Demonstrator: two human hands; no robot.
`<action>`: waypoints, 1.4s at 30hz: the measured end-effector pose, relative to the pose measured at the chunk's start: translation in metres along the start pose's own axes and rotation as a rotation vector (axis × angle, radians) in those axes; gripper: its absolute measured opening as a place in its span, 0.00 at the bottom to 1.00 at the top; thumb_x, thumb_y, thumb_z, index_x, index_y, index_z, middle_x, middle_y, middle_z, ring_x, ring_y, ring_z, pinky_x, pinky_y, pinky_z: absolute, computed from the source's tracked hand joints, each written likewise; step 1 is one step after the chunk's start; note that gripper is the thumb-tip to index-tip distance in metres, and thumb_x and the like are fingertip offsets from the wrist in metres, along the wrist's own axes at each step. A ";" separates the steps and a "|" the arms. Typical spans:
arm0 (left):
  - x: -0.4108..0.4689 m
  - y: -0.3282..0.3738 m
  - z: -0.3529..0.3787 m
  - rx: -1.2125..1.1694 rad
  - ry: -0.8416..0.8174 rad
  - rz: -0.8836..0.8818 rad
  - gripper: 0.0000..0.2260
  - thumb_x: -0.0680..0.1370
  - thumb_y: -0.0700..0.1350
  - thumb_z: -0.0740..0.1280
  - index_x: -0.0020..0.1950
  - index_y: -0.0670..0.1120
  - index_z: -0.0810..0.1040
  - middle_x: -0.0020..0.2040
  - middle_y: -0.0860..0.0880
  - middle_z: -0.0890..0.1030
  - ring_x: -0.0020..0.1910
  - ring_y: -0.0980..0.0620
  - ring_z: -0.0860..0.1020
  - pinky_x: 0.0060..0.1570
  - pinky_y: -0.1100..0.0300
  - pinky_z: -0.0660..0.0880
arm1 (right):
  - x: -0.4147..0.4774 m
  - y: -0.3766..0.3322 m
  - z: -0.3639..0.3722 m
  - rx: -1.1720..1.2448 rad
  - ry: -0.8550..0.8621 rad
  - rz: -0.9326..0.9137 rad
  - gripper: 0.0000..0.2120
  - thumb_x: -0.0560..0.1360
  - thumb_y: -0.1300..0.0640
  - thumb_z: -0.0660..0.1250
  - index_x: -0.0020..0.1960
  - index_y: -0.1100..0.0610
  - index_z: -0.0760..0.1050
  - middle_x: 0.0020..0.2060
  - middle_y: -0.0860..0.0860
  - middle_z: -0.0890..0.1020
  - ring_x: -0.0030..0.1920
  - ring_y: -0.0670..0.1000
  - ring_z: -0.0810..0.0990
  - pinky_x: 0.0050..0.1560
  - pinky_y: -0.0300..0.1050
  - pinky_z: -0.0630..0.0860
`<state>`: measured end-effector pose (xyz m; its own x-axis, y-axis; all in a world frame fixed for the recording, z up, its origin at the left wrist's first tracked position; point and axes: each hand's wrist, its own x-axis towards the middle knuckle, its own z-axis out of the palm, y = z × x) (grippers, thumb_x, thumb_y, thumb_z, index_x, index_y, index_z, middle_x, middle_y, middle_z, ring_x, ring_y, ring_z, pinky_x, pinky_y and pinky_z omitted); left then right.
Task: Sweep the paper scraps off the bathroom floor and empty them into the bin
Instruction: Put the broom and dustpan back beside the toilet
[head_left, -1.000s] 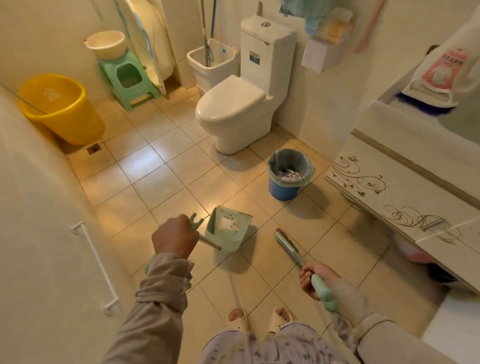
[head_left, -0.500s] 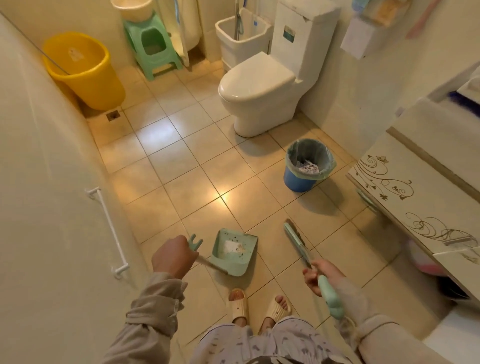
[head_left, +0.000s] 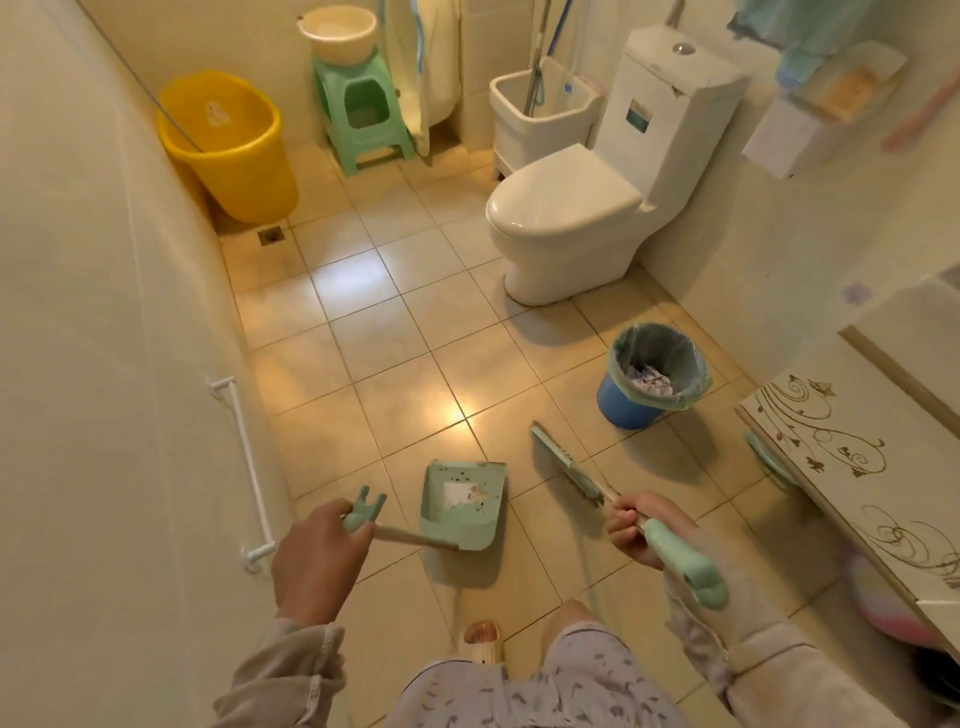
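Beige tiled floor (head_left: 395, 322), seemingly swept clear of loose scraps. At two o'clock, blue bin (head_left: 655, 375) with grey liner, crumpled paper already inside. Dead centre low, mint dustpan (head_left: 464, 506) carrying the paper scraps (head_left: 464, 492); left hand (head_left: 317, 558) wrapped tight round its handle. Right hand (head_left: 644, 530) closed fully on the mint broom (head_left: 563, 467), head toward twelve o'clock. Likely step: carry pan to bin. Best done by keeping the pan level, lip tilted slightly up, bringing it over the liner's rim at two o'clock, then tipping slowly so nothing flutters out. Label on toilet cistern (head_left: 675, 104), too small to read.
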<state>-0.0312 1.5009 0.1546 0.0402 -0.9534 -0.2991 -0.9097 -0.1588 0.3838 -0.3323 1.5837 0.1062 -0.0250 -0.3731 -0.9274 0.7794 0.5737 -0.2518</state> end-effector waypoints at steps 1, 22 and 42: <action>0.005 0.003 -0.003 0.001 0.006 0.005 0.09 0.76 0.47 0.67 0.54 0.46 0.82 0.37 0.52 0.75 0.37 0.51 0.72 0.31 0.62 0.62 | 0.002 -0.004 0.007 -0.004 -0.009 0.001 0.08 0.79 0.65 0.47 0.43 0.60 0.61 0.13 0.50 0.64 0.10 0.45 0.63 0.13 0.27 0.61; 0.156 0.043 -0.027 -0.107 0.204 -0.402 0.10 0.76 0.47 0.69 0.55 0.44 0.82 0.43 0.39 0.84 0.36 0.44 0.73 0.35 0.59 0.67 | 0.079 -0.169 0.082 -0.534 0.009 0.151 0.21 0.80 0.67 0.48 0.28 0.57 0.60 0.12 0.51 0.61 0.09 0.45 0.59 0.12 0.25 0.58; 0.417 0.047 -0.111 -0.001 0.168 -0.292 0.12 0.76 0.47 0.67 0.58 0.46 0.80 0.47 0.41 0.85 0.47 0.39 0.81 0.38 0.57 0.70 | 0.183 -0.315 0.379 -0.441 -0.136 0.038 0.19 0.80 0.66 0.49 0.31 0.56 0.59 0.12 0.49 0.62 0.10 0.44 0.60 0.11 0.27 0.57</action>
<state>-0.0112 1.0674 0.1448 0.3670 -0.8963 -0.2490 -0.8491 -0.4320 0.3038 -0.3451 1.0580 0.1203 0.1037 -0.4212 -0.9010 0.4370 0.8331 -0.3391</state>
